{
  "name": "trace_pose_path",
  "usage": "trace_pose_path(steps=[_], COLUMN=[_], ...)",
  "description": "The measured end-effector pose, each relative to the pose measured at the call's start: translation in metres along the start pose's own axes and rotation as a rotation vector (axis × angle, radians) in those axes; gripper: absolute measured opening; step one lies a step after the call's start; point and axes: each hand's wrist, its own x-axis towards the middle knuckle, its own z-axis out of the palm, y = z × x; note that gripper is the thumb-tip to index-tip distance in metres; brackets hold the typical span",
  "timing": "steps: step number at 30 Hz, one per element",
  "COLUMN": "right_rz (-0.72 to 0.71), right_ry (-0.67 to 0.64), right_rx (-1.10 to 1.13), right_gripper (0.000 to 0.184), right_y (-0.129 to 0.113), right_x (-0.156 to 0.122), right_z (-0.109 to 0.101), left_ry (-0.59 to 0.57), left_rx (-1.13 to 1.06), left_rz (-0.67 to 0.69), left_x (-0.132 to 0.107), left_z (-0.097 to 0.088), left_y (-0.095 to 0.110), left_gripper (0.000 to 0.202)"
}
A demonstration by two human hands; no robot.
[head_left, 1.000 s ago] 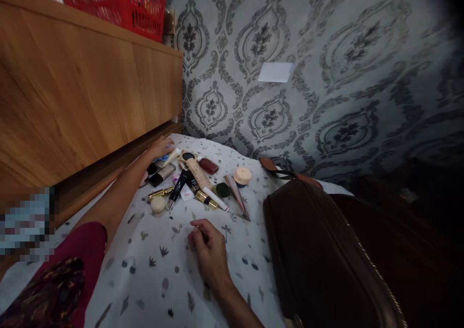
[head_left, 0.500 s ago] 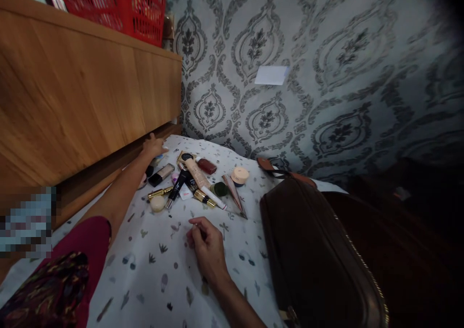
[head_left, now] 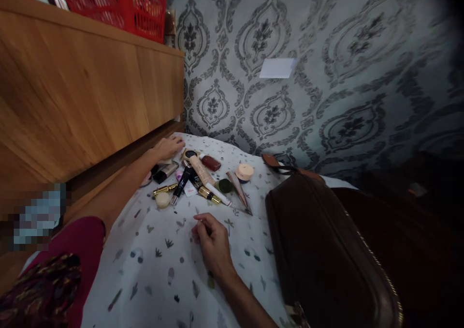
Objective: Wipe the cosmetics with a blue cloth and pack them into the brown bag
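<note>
My left hand (head_left: 170, 147) reaches to the back left, low over the white printed cloth. Its fingers are stretched out, with no item visible in them. Just in front of it lies a scatter of makeup: a clear-and-black bottle (head_left: 166, 172), a beige tube (head_left: 202, 170), a dark red case (head_left: 210, 162), a black tube (head_left: 181, 185), gold-capped pieces (head_left: 166, 188) and a round cream jar (head_left: 163, 201). My right hand (head_left: 213, 243) rests nearer me on the cloth, loosely curled with thumb and forefinger close together; nothing shows in it.
A dark brown bag (head_left: 311, 241) with a tan strap (head_left: 271, 161) stands on the right. The wooden cabinet (head_left: 90, 76) borders the left, a red basket (head_left: 141, 8) on top. Patterned wallpaper (head_left: 224, 76) rises behind. A round peach-lidded container (head_left: 245, 172) sits at the pile's right.
My left hand has moved right and its fingers have stretched along the cloth's back edge. My right hand keeps its pose. The view has shifted slightly.
</note>
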Motion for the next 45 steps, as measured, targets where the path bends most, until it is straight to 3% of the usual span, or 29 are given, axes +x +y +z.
trace_pose_path(steps=[10, 16, 20, 25, 35, 40, 45], right_rz=[0.009, -0.006, -0.031, -0.047, -0.05, -0.043, -0.05], right_ry=[0.004, 0.002, 0.008, -0.002, -0.001, 0.002, -0.001], right_rx=[-0.001, -0.011, 0.0, -0.014, -0.013, -0.004, 0.001], right_gripper=[0.03, 0.03, 0.029, 0.026, 0.026, 0.026, 0.028], right_y=[-0.002, 0.0, 0.002, 0.005, 0.007, 0.006, 0.004], right_x=[0.0, 0.0, 0.0, 0.001, 0.001, 0.002, 0.002], right_z=[-0.001, -0.001, 0.0, -0.001, 0.0, 0.001, 0.001], left_ry=[-0.12, -0.109, -0.132, -0.131, 0.052, 0.033, 0.029], left_rx=[0.044, 0.043, 0.054, 0.042, -0.036, -0.081, -0.091], left_rz=[0.151, 0.185, 0.177, 0.141, -0.159, -0.17, -0.191], left_x=[-0.006, -0.034, -0.051, -0.062, -0.044, -0.038, -0.048], left_z=[-0.01, -0.004, -0.003, -0.005, 0.0, -0.013, -0.017], left_y=[-0.003, 0.02, 0.014, 0.002, 0.019, 0.023, 0.029], left_gripper=[0.014, 0.023, 0.02, 0.017, 0.034, 0.03, 0.033])
